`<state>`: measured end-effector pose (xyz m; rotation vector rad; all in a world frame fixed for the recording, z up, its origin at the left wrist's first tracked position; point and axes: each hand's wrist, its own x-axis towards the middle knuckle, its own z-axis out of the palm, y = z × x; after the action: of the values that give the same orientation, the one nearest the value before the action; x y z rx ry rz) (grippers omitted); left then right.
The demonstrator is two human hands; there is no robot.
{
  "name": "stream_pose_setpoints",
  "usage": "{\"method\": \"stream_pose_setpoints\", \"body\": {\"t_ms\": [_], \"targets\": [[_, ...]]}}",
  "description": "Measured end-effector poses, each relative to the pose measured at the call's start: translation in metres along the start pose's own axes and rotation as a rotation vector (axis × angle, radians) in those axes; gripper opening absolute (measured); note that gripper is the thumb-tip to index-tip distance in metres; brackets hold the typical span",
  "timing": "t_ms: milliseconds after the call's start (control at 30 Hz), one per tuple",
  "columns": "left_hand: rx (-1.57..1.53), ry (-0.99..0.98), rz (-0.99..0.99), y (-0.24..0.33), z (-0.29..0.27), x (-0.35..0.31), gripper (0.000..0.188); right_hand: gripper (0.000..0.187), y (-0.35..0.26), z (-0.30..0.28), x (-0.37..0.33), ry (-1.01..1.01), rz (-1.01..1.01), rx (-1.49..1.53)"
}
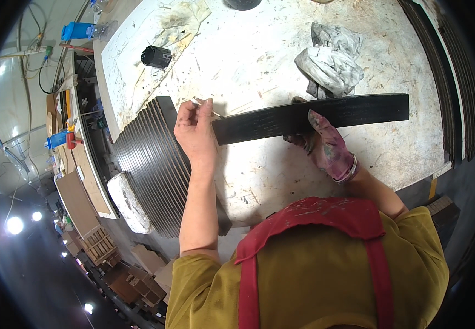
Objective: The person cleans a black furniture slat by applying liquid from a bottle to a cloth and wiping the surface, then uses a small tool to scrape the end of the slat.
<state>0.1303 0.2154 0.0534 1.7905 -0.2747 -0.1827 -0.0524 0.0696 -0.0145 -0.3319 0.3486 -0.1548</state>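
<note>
My bare left hand [196, 123] pinches a thin white stick-like tool [215, 113], possibly a fine brush. Its dark tip is at the left end of a black wooden strip [265, 122]. A stained pink glove covers my right hand [328, 145], which grips the strip from below near its middle, thumb on the front face and fingers behind. The strip is held above the white table, running from left to right. Beside my left forearm lies a row of similar black strips [152, 164], set closely side by side.
On the stained white table [259, 60] are a black cup [156, 56] and a crumpled grey-white cloth [333, 63]. Long dark strips [435, 71] line the right edge. A white wrapped block [128, 203] sits left of the strip row. Cardboard boxes [130, 282] stand at lower left.
</note>
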Motion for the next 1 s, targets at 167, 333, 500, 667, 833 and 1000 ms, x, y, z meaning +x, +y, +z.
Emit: {"method": "stream_pose_setpoints", "body": {"t_ms": [167,333,500,667,833,1000], "targets": [[0.070,0.024,-0.008,0.000,-0.004,0.005,0.010,0.047,0.002,-0.005,0.000,-0.022,0.012,0.001],[-0.084,0.093,-0.030,0.002,-0.021,0.014,0.009,0.049,0.002,-0.006,0.000,0.017,0.017,-0.001],[-0.035,0.087,-0.117,-0.002,-0.028,0.005,0.007,0.049,0.003,-0.007,0.000,0.002,0.010,-0.018],[0.006,0.057,-0.062,-0.007,-0.024,-0.001,0.010,0.051,0.006,-0.011,0.002,0.042,0.010,-0.066],[0.163,0.088,-0.011,-0.005,-0.025,-0.001,0.011,0.052,0.005,-0.007,0.002,0.041,-0.007,-0.060],[0.202,0.122,-0.020,-0.005,-0.027,-0.001,0.010,0.052,0.004,-0.005,0.001,0.069,0.009,-0.067]]}}
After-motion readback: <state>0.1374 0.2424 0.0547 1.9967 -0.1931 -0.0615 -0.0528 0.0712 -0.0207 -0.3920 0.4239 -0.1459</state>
